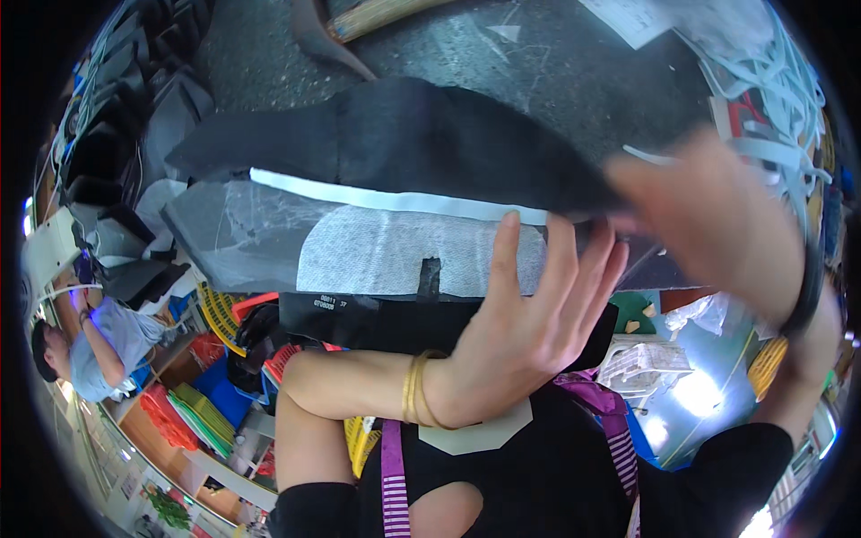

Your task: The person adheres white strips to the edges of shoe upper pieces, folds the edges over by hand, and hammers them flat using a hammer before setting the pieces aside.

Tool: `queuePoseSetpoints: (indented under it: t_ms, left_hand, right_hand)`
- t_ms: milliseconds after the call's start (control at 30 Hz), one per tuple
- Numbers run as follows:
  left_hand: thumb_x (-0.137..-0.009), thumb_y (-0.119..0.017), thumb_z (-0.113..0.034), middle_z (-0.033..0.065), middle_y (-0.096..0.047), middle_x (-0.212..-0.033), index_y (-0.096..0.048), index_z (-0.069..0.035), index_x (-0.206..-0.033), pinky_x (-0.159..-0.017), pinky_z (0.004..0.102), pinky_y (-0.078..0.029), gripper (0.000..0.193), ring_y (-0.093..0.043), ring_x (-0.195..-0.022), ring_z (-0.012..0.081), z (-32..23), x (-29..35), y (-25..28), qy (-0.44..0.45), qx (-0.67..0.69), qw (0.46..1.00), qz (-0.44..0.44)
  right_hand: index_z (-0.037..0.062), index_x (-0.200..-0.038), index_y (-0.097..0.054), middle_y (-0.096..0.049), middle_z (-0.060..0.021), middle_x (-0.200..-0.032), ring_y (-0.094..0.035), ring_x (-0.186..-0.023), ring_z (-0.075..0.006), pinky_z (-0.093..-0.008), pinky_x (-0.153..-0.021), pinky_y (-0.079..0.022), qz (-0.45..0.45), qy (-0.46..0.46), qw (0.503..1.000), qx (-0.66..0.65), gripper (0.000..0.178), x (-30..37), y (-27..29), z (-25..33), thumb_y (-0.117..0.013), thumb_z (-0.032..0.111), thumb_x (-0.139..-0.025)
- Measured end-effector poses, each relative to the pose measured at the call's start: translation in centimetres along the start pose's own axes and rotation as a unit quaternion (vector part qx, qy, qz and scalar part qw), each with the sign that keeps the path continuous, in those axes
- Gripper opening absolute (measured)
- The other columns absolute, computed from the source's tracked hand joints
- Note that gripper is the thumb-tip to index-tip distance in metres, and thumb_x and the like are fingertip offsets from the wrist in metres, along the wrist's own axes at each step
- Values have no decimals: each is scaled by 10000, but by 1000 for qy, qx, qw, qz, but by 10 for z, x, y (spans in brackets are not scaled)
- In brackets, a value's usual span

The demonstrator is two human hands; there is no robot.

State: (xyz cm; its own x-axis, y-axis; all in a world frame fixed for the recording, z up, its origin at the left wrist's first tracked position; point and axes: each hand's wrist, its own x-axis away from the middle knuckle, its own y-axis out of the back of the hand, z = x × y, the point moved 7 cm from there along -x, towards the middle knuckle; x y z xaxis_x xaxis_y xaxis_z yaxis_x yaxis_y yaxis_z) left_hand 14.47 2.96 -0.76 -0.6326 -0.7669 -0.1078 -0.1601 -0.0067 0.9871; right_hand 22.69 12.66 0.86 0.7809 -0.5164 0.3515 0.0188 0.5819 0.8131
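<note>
A black shoe-upper-like piece [395,134] lies across the worktop in front of me. Along its near edge runs a narrow white strip [359,193]. On my side of the strip sits a pale woven lining patch [377,251] with a dark notch, backed by dark grey material [224,233]. My left hand [529,314] is open, its fingers stretched out and the tips pressing on the strip's right part. My right hand [708,206], smeared by motion, is at the piece's right end; its fingers and anything in them cannot be made out.
A wooden-handled hammer [386,16] lies at the far side of the worktop [556,72]. Pale blue strips [762,99] are heaped at the far right. Several black pieces [108,152] are stacked at the left. Further left, a person [108,341] works at a machine.
</note>
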Motion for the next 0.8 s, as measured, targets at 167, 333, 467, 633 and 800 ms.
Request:
queuePoseSetpoints:
  t_ms: [167, 333, 467, 633, 800]
  left_hand:
    - [-781, -590, -200, 97, -616, -1197, -665, -28, -1150, -1027, 423, -443, 413, -519, -1188, 227, 50, 32, 8, -147, 208, 952, 172]
    - [-689, -755, -115, 52, -652, -950, -711, -28, -912, -903, 410, -513, 244, -616, -1004, 250, 97, 25, 41, -157, 72, 983, 61]
    - [-678, -718, -107, 119, -646, -1033, -701, 20, -934, -922, 435, -509, 286, -604, -1039, 294, 86, 30, 46, -167, 12, 983, 73]
    - [-692, -663, -117, 151, -665, -1078, -715, 42, -968, -933, 450, -508, 323, -591, -1080, 301, 61, 42, 42, -146, -10, 978, 149]
    - [-703, -645, -111, 144, -668, -1093, -708, 35, -1015, -936, 429, -512, 350, -597, -1092, 283, 72, 49, 39, -165, 21, 979, 121]
  right_hand:
    - [-56, -897, -614, -669, -221, -1034, -669, -915, -320, -366, -753, -592, -264, 41, 955, 130, 181, 38, -45, 48, -668, 23, -743]
    - [-36, -831, -602, -626, -234, -1174, -626, -985, -294, -357, -753, -567, -200, 122, 965, 121, 167, 31, -29, 47, -693, 66, -733]
    - [-28, -818, -581, -606, -210, -1151, -575, -1000, -312, -377, -775, -522, -124, 124, 983, -60, 233, 14, -28, 46, -701, 117, -681]
    - [-36, -839, -573, -596, -203, -1027, -603, -938, -310, -359, -718, -547, -189, 143, 971, -40, 248, 4, -30, 48, -636, 95, -637]
    - [-18, -749, -544, -604, -203, -1195, -619, -972, -274, -315, -726, -585, -136, 223, 964, -55, 172, -6, -35, 62, -611, 105, -649]
